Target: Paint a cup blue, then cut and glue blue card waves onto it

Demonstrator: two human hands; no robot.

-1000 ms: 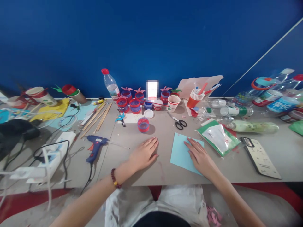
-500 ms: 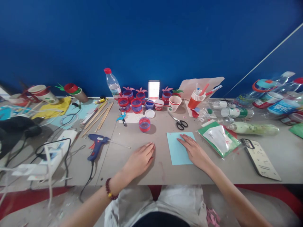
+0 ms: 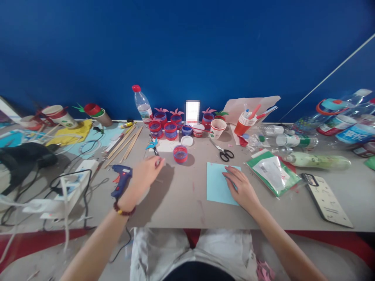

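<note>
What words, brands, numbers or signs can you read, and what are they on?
Nothing reads clearly.
Blue bottle label: white characters, too blurred.
Green-labelled bottle: too blurred.
Phone: dark marks, unclear.
Packet label: too small.
Red-capped bottle: too small.
Glue gun: too small.
Two white cups: green marks, too small.

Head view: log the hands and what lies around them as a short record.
Left hand: above the table, beside the glue gun; whether it holds anything is unclear
Right hand: resting on the blue paper, holding nothing visible
Beyond the paper: scissors
Right of the paper: green packet, then a phone
</note>
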